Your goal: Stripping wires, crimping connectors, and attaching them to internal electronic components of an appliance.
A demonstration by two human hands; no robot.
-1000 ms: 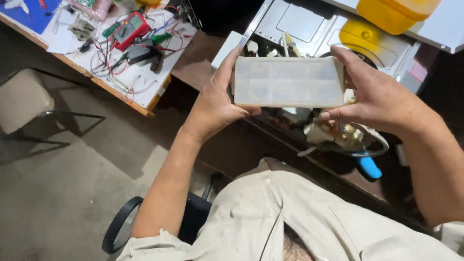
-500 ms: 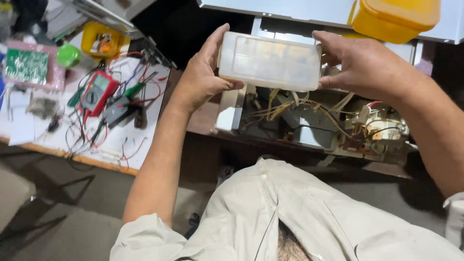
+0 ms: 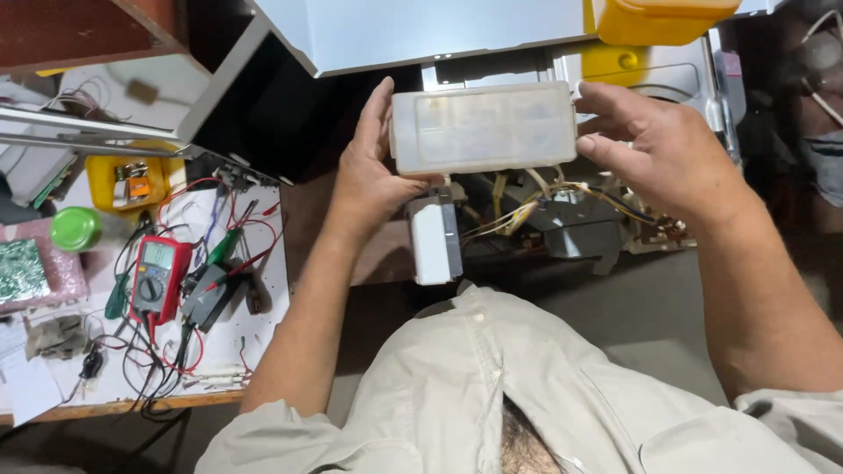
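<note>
— Since the earlier frame, what has moved?

— Mostly the view: it has swung so the worktable at the left shows more fully, and the translucent plastic box [image 3: 483, 128] now sits higher and nearer the middle of the head view. It is between the same two hands as before.

— How are the hands on it?

— From the head camera, the left hand [image 3: 373, 171] cups the box's left end, palm against the short side, thumb under the lower edge, fingers standing up beside it. The right hand [image 3: 654, 149] grasps the right end, fingertips pressed to the short side. Both are clasped on the box, which is held level in the air, long side across.

— And where is that, relative to the rest?

— Above an opened appliance with exposed wiring [image 3: 562, 206], just in front of a pale grey panel [image 3: 421, 31]. A small white block [image 3: 435, 241] hangs just below the left hand. A yellow container [image 3: 659, 19] sits at the top right, well above the right hand.

— What lies on the worktable?

— A red multimeter [image 3: 160, 276] among tangled red and black leads, a green round lid [image 3: 75, 228] to its left, a yellow tray [image 3: 132, 180] above it, and a green circuit board [image 3: 19, 270] at the far left edge. All are well apart from the hands. The person's beige shirt [image 3: 492, 395] fills the bottom.
</note>
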